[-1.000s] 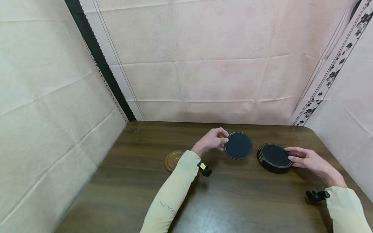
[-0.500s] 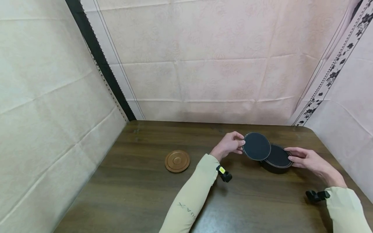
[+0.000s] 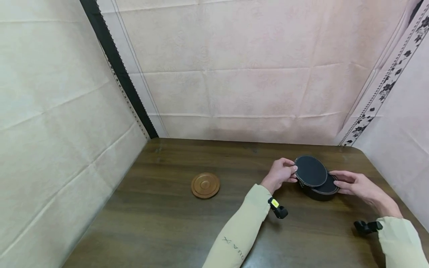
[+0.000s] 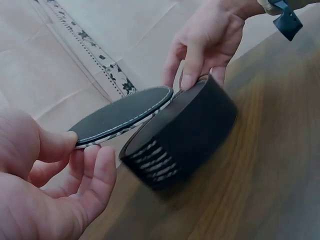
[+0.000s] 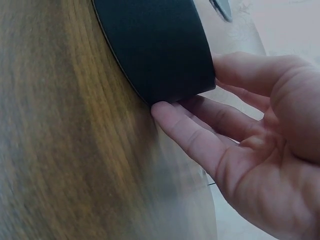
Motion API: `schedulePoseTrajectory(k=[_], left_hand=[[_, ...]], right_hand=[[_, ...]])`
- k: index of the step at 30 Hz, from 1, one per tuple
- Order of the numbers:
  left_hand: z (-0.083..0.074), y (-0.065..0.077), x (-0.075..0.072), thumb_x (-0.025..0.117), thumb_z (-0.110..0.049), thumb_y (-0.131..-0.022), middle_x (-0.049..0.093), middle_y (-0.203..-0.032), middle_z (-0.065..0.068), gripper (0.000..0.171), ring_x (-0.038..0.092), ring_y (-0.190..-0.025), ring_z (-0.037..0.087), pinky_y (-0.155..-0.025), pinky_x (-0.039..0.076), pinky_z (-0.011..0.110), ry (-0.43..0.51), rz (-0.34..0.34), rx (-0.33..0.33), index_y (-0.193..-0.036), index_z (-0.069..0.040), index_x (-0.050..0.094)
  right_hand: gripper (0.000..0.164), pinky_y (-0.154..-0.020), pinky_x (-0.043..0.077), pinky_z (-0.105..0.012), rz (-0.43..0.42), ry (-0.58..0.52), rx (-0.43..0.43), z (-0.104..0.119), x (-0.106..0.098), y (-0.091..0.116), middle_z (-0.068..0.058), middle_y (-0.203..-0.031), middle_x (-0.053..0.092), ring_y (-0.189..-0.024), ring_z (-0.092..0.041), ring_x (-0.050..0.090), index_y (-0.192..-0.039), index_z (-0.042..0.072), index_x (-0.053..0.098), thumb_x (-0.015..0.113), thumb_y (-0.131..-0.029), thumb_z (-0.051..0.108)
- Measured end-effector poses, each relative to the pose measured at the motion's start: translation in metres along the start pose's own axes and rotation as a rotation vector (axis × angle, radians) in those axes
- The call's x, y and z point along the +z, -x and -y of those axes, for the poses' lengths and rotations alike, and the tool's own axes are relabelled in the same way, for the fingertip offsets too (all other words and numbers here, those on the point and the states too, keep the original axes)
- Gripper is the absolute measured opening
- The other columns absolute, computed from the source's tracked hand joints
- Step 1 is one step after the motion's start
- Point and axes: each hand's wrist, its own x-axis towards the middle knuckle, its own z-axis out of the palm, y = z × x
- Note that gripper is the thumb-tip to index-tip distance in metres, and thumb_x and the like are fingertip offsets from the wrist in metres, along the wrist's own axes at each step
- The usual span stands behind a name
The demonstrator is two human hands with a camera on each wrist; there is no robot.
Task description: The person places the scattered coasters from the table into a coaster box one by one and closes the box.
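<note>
My left hand pinches a thin black round coaster at its left edge, thumb on top. In the left wrist view the coaster has pale stitching and a striped rim. It is tilted, and its far side overlaps a black round coaster holder standing on the table. Pale striped edges show low on the holder's side. From the right, my right hand holds the holder, its thumb at the top rim. The right wrist view shows its fingers against the holder's side.
A brown wooden disc with ring grooves lies on the brown wood-grain table, well left of the holder. Pale cloth hangs behind the table and at both sides.
My left hand has carried the coaster rightward, from beside the holder to over its left part. The brown disc has come out from behind my left arm. My right hand stays at the holder.
</note>
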Motion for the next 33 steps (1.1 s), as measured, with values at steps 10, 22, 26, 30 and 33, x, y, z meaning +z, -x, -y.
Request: schedulePoseTrajectory(k=[10,22,26,30,33], left_hand=[[0.009,0.003,0.028,0.07,-0.003,-0.088,0.059,-0.068,0.005,0.013,0.055,-0.055,0.013,-0.058,0.059,0.033,0.071,-0.089,-0.053,-0.091,-0.012,0.061],[0.011,0.002,0.031,0.07,-0.003,-0.088,0.062,-0.07,0.005,0.006,0.057,-0.056,0.013,-0.062,0.059,0.032,0.053,-0.092,-0.091,-0.093,-0.007,0.069],[0.011,0.001,0.03,0.071,-0.004,-0.087,0.063,-0.068,0.005,0.004,0.058,-0.056,0.012,-0.061,0.059,0.031,0.049,-0.093,-0.099,-0.09,-0.006,0.069],[0.013,0.002,0.031,0.074,-0.003,-0.085,0.064,-0.066,0.005,0.009,0.058,-0.054,0.011,-0.059,0.059,0.03,0.055,-0.095,-0.097,-0.082,-0.007,0.066],[0.014,0.003,0.032,0.075,-0.002,-0.083,0.065,-0.065,0.005,0.017,0.058,-0.052,0.011,-0.056,0.058,0.029,0.061,-0.104,-0.095,-0.077,-0.009,0.061]], right_hand=[[0.062,-0.081,0.058,-0.027,0.029,-0.052,-0.009,-0.002,0.0,-0.001,0.031,-0.108,0.057,-0.096,0.001,0.066,-0.144,-0.011,0.033,0.061,-0.098,0.02],[0.053,-0.079,0.058,-0.026,0.017,-0.056,-0.03,-0.002,-0.002,0.0,0.031,-0.108,0.061,-0.097,0.0,0.067,-0.141,-0.005,0.04,0.059,-0.099,0.021],[0.056,-0.079,0.058,-0.026,0.016,-0.032,-0.031,0.0,-0.002,0.0,0.03,-0.109,0.06,-0.097,0.0,0.067,-0.141,-0.006,0.038,0.059,-0.099,0.023],[0.055,-0.079,0.059,-0.028,0.015,-0.038,-0.028,0.001,-0.003,-0.001,0.029,-0.108,0.061,-0.096,0.0,0.067,-0.142,-0.004,0.037,0.06,-0.099,0.022],[0.054,-0.079,0.059,-0.03,0.016,-0.054,-0.032,0.0,-0.002,-0.001,0.028,-0.107,0.061,-0.095,0.0,0.067,-0.141,-0.005,0.037,0.059,-0.099,0.019]])
